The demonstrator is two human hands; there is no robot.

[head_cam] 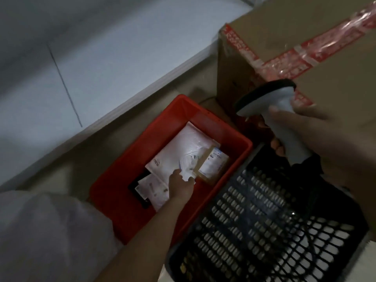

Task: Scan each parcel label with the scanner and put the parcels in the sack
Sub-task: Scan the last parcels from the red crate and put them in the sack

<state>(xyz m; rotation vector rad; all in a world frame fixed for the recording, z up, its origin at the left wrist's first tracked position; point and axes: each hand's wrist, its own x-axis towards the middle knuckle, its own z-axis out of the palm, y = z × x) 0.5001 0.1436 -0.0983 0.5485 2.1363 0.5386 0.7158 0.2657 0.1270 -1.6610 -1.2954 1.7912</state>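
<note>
The crate [130, 176] sits on the floor with the parcels [183, 151] inside it. Behind and to its right stands the cardboard box [305, 37]; the mesh basket [264, 231] touches its right side, and the sack [40, 231] lies to its left.

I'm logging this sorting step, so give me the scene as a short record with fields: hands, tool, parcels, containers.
left hand: reaching into the red crate, fingers pinching the edge of the white mailer
right hand: gripping the scanner handle
scanner: grey, held above the crate's right side
parcels: white mailer on top, small brown labelled parcel beside it, more underneath
red crate: on the floor
black basket: right of the crate
cardboard box: behind, red tape
</note>
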